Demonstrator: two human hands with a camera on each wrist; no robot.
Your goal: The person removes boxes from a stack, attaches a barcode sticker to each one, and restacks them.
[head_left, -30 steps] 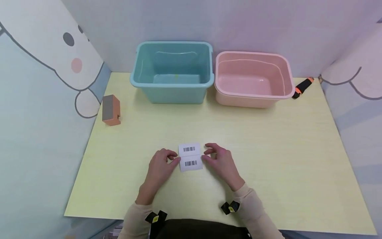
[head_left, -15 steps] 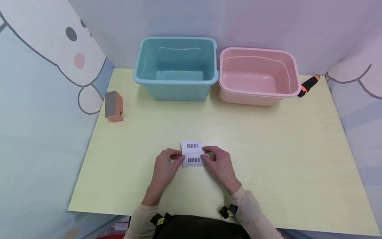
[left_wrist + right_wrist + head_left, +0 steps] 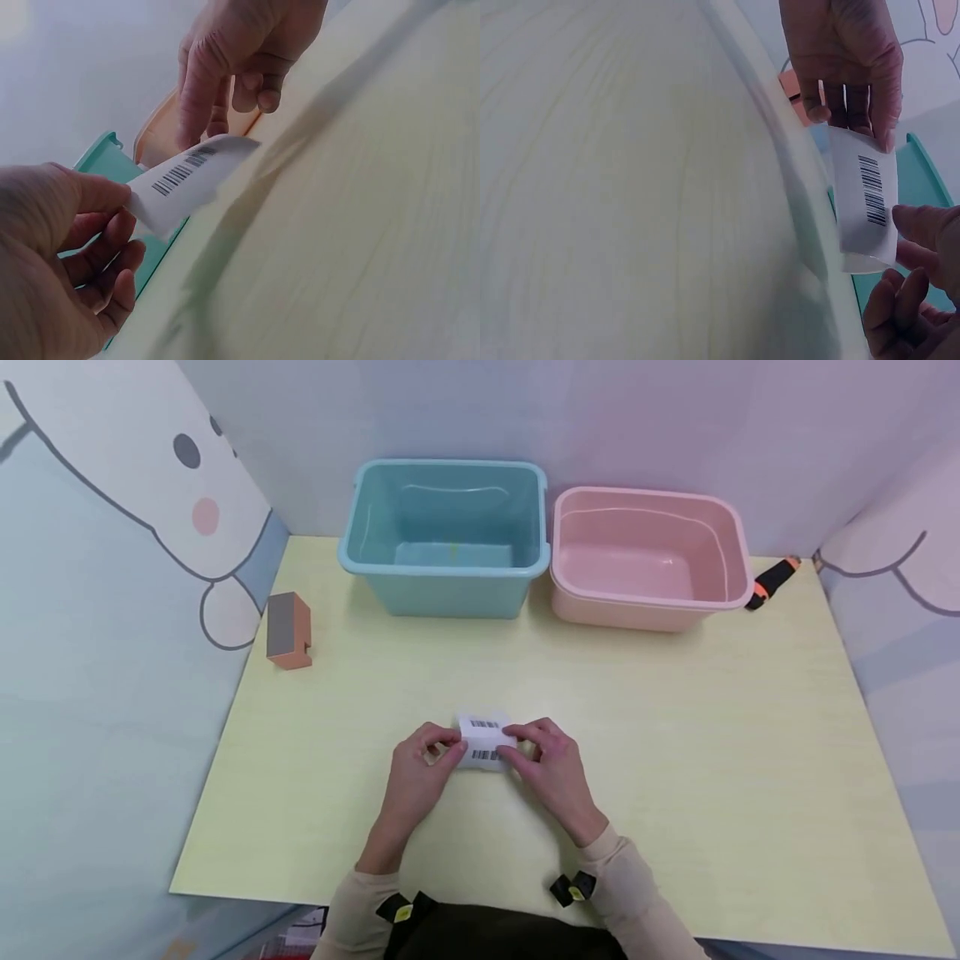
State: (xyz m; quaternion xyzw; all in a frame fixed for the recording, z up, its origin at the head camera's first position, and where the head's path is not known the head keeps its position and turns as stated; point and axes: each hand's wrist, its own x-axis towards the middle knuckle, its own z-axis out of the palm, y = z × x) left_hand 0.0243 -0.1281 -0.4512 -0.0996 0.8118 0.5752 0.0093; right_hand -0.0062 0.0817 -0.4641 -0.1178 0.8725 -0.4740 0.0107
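A small white paper label sheet [image 3: 486, 741], printed with two barcodes, is held up between both hands near the table's front middle. It bends along a crease between the barcodes. My left hand [image 3: 417, 777] pinches its left edge between thumb and index finger. At the right edge, my right hand [image 3: 553, 772] pinches it the same way. The left wrist view has the sheet [image 3: 180, 180] tilted, one barcode facing the camera and a shadow on the tabletop below. In the right wrist view, the paper [image 3: 864, 199] curves over at its lower end.
A blue bin [image 3: 442, 593] and a pink bin [image 3: 630, 614] stand side by side along the back wall. An orange block with a grey face [image 3: 288, 631] is at the left edge. Right of the pink bin lies a black and orange tool [image 3: 772, 582].
My right fingers have closed in on the sheet's right edge, which they stood apart from at first. The sheet has gone from lying flat to raised and bent along its crease.
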